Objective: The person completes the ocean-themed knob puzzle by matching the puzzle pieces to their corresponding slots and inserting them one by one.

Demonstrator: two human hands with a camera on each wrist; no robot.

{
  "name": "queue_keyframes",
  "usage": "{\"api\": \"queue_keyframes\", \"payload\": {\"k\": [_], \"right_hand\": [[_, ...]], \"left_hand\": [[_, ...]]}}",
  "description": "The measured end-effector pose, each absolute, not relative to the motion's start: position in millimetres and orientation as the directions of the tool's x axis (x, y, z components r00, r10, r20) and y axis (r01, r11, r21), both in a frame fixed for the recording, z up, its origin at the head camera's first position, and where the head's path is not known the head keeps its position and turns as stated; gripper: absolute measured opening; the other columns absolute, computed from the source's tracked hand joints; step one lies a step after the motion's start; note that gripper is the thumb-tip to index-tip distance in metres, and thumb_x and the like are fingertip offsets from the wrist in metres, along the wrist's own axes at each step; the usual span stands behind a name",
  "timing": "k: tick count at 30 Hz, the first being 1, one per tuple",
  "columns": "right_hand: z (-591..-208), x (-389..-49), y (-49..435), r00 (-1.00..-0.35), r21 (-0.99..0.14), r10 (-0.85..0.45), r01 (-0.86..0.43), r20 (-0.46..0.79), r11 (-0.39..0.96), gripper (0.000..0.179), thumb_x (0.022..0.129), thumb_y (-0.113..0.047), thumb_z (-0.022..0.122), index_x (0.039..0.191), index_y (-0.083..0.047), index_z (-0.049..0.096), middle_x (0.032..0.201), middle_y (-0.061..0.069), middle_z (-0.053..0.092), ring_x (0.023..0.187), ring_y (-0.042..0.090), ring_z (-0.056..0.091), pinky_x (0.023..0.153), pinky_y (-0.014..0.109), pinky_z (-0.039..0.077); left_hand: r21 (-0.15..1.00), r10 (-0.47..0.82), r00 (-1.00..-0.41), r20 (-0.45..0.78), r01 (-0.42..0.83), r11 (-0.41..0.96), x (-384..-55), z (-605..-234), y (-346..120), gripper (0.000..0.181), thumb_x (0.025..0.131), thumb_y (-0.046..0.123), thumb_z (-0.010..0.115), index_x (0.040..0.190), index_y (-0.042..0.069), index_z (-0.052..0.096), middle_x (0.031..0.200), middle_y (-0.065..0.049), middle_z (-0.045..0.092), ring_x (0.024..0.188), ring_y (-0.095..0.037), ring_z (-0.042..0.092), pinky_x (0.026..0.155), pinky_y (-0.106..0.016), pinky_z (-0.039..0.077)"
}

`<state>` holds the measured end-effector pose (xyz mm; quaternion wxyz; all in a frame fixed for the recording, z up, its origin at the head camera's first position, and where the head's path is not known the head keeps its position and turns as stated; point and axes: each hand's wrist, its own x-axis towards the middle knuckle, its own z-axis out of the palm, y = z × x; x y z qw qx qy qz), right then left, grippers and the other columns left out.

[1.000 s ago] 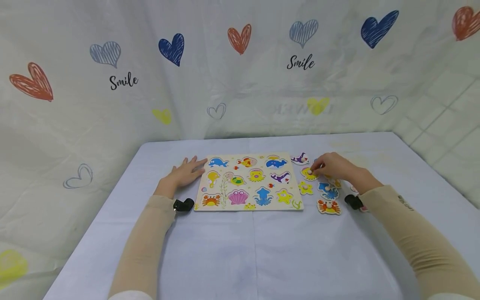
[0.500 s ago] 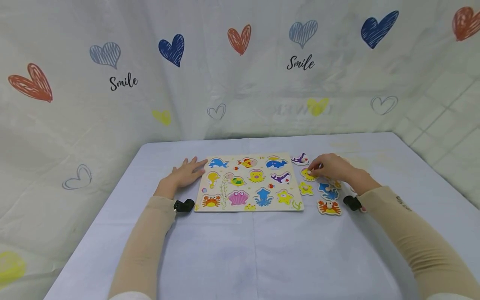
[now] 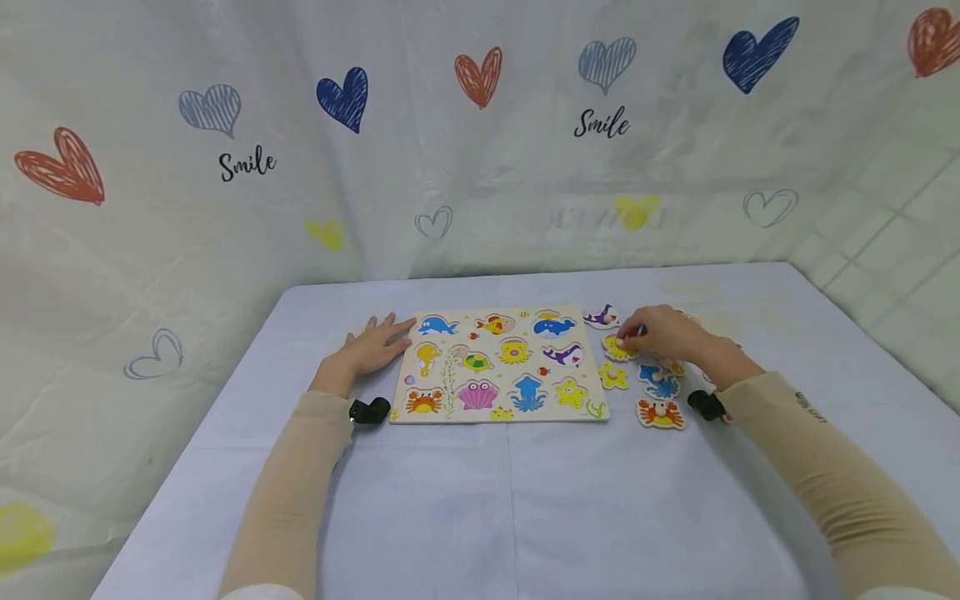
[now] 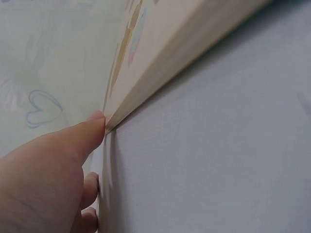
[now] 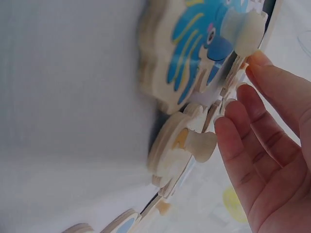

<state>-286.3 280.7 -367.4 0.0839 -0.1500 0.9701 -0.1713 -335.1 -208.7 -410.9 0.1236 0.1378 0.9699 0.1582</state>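
Observation:
A flat wooden puzzle board (image 3: 596, 388) with sea-animal pictures lies mid-table in the head view. My left hand (image 3: 369, 346) rests at its left edge, fingers extended; in the left wrist view the thumb (image 4: 92, 128) touches the board's corner. To the right of the board, my right hand (image 3: 663, 327) pinches the knob of a yellow octopus puzzle piece (image 3: 613, 353), which lies on the table. The right wrist view shows thumb and forefinger close together, and what they pinch is mostly hidden. A blue squid piece (image 5: 187, 53) with a pale knob stands nearer that camera.
Around the right hand lie a purple whale piece (image 3: 602, 317), a yellow starfish piece (image 3: 613, 377) and a red crab piece (image 3: 660, 414). More pieces are partly hidden beneath the right hand and wrist. A white cloth covers the table (image 3: 450, 500); a curtain with hearts hangs behind.
Almost nothing moves: the right hand stays at the octopus piece with its fingertips at the knob. The left hand keeps its place at the board. The head view shifts very slightly.

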Motion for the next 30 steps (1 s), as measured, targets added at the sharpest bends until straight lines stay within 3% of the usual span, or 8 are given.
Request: {"api": "queue_keyframes", "payload": {"k": [8,24,30], "right_hand": [[-359.6,-284.1,275.3,-0.958,-0.384,-0.27,-0.215,-0.095,0.898,0.025,0.1,-0.019,0.07,0.117,-0.002,0.074,0.115,0.017,0.069,0.1,0.033,0.058,0.092,0.056,0.05],[-350.8,-279.7,242.6,-0.953,-0.398,-0.302,-0.28,0.007,0.874,0.026,0.1,-0.021,0.071,0.117,-0.003,0.076,0.099,0.006,0.069,0.086,0.025,0.056,0.076,0.039,0.049],[-346.7,-280.0,223.0,-0.945,-0.387,-0.327,-0.31,0.023,0.868,0.025,0.099,-0.022,0.072,0.115,-0.004,0.077,0.095,0.004,0.069,0.085,0.024,0.057,0.077,0.039,0.05]], "left_hand": [[0.348,0.301,-0.93,-0.211,0.216,0.912,-335.7,-410.4,-208.7,0.06,0.11,0.048,0.037,0.165,0.026,0.026,0.17,-0.019,0.006,0.153,-0.049,-0.006,0.112,-0.077,-0.002],[0.359,0.307,-0.928,-0.212,0.218,0.908,-336.2,-411.5,-207.5,0.06,0.11,0.048,0.038,0.164,0.026,0.026,0.17,-0.02,0.005,0.153,-0.049,-0.007,0.112,-0.077,-0.002],[0.362,0.312,-0.929,-0.2,0.226,0.904,-335.9,-410.2,-208.7,0.06,0.11,0.048,0.038,0.164,0.025,0.027,0.169,-0.021,0.006,0.152,-0.05,-0.007,0.111,-0.078,-0.002]]}}
